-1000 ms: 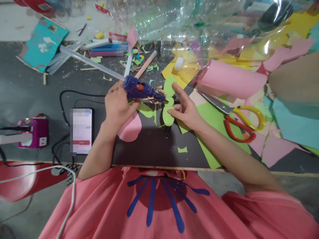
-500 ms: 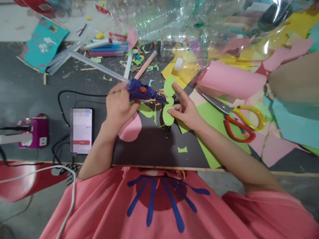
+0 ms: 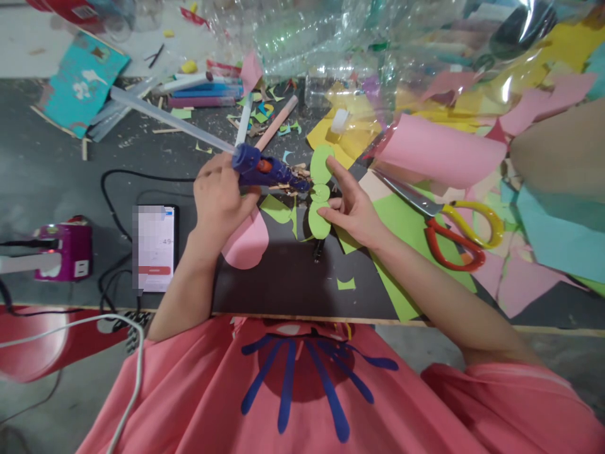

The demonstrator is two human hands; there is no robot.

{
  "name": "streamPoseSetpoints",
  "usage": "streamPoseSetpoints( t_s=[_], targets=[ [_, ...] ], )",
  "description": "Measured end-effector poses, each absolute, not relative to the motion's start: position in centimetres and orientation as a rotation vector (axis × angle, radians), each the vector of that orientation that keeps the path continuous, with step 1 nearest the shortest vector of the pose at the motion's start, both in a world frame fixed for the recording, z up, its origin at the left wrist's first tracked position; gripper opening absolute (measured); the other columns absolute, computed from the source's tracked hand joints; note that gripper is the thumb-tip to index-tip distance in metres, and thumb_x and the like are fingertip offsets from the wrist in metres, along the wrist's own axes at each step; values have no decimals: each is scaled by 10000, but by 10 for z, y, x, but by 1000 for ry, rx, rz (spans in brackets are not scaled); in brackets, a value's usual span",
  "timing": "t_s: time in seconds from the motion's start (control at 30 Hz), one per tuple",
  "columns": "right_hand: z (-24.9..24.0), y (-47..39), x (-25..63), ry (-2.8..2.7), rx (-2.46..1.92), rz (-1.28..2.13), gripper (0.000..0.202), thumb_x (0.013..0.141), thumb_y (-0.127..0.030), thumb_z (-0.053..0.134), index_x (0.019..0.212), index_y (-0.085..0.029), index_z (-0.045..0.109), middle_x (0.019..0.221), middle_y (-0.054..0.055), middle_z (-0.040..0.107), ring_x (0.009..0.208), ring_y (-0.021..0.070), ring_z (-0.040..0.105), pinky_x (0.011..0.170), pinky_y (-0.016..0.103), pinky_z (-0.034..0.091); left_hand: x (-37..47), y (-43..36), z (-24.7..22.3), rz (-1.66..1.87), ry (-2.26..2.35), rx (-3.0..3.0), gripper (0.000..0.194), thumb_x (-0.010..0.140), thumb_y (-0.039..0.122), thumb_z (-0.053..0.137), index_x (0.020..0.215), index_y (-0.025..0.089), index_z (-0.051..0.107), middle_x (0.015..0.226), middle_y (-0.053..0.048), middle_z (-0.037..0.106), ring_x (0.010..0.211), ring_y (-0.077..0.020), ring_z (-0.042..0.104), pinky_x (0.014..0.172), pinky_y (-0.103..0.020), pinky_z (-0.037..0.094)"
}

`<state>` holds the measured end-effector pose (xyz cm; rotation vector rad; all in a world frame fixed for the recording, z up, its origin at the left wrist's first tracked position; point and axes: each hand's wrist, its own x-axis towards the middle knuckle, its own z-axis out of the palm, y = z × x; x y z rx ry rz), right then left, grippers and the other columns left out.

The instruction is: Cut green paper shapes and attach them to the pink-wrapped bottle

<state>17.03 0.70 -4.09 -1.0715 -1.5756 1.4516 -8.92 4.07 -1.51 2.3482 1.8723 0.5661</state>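
Observation:
My left hand (image 3: 221, 195) is wrapped round a blue glue gun (image 3: 271, 171), which has a long clear glue stick (image 3: 172, 120) in its back end. The gun's nozzle points right, close to the left edge of a green paper cutout (image 3: 320, 221) with rounded lobes. My right hand (image 3: 352, 208) holds that cutout, thumb on the lower lobe and index finger at the upper one. Something thin and black shows below the cutout. A pink paper piece (image 3: 246, 243) lies under my left wrist, beside a green scrap (image 3: 275, 209).
Scissors (image 3: 437, 217) with red and yellow handles lie at the right over green and pink paper. A phone (image 3: 157, 249) and a purple power block (image 3: 66, 252) are at the left. Plastic bottles (image 3: 302, 38) and markers (image 3: 203, 94) are at the back.
My left hand and the glue gun have shifted slightly left, so the nozzle has drawn back from the cutout's middle. My right hand has barely moved.

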Motion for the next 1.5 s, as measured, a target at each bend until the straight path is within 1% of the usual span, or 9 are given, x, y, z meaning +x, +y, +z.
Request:
streamPoseSetpoints(
  t_s=[0.23, 0.3, 0.43, 0.73, 0.83, 0.97, 1.1, 1.23, 1.5],
  targets=[
    [-35, 5, 168, -1527, -1093, 1502, 852, 770, -586, 645, 1488, -433, 213, 1629, 35, 66, 565, 29, 378, 501, 244, 439, -88, 39, -15, 617, 1892, 2400, 379, 737, 375, 563, 1078, 214, 522, 919, -92, 636, 1014, -328, 625, 901, -474, 475],
    [-34, 4, 167, -1525, -1089, 1509, 851, 767, -583, 651, 1486, -433, 221, 1630, 36, 55, 568, 25, 378, 497, 237, 440, -87, 38, -15, 610, 1905, 2415, 366, 740, 372, 561, 1066, 208, 528, 903, -92, 637, 1001, -327, 629, 897, -478, 476],
    [-34, 3, 167, -1531, -1082, 1508, 831, 778, -563, 650, 1482, -440, 225, 1631, 32, 21, 570, 21, 371, 494, 229, 438, -85, 38, -15, 573, 1894, 2414, 402, 737, 372, 558, 1093, 191, 519, 912, -102, 632, 1012, -337, 620, 902, -496, 468],
    [-34, 2, 167, -1571, -1090, 1488, 818, 795, -557, 631, 1487, -445, 208, 1626, 35, 55, 584, 33, 380, 506, 234, 445, -79, 36, -11, 537, 1820, 2337, 480, 726, 327, 554, 1175, 175, 484, 999, -132, 621, 1099, -360, 580, 964, -528, 428],
    [-34, 2, 167, -1568, -1087, 1497, 820, 793, -563, 631, 1486, -443, 210, 1621, 31, 90, 582, 36, 370, 502, 230, 438, -80, 35, -11, 558, 1802, 2389, 455, 727, 329, 555, 1156, 185, 506, 958, -114, 631, 1059, -343, 600, 963, -522, 436],
    [-32, 2, 167, -1562, -1092, 1510, 818, 794, -559, 631, 1486, -441, 211, 1623, 26, 78, 590, 38, 386, 504, 230, 443, -82, 34, -13, 555, 1805, 2411, 403, 737, 350, 555, 1105, 186, 532, 878, -96, 636, 1010, -337, 624, 936, -530, 452],
    [-32, 2, 167, -1555, -1099, 1500, 831, 781, -578, 634, 1486, -437, 218, 1620, 37, 99, 589, 40, 388, 501, 235, 446, -83, 33, -13, 541, 1827, 2406, 390, 750, 357, 547, 1098, 182, 539, 866, -105, 638, 1003, -350, 629, 901, -541, 467],
    [-33, 2, 168, -1570, -1093, 1497, 814, 797, -564, 625, 1486, -447, 207, 1619, 33, 91, 594, 39, 390, 508, 232, 439, -83, 33, -12, 542, 1822, 2476, 328, 747, 354, 558, 1038, 202, 563, 858, -95, 648, 959, -339, 645, 877, -536, 481],
    [-35, 2, 169, -1605, -1086, 1472, 792, 816, -564, 601, 1484, -467, 187, 1618, 13, 84, 596, 45, 398, 519, 246, 443, -87, 34, -12, 570, 1866, 2465, 372, 730, 364, 603, 1070, 217, 559, 862, -80, 672, 955, -334, 660, 892, -534, 482]
  ],
)
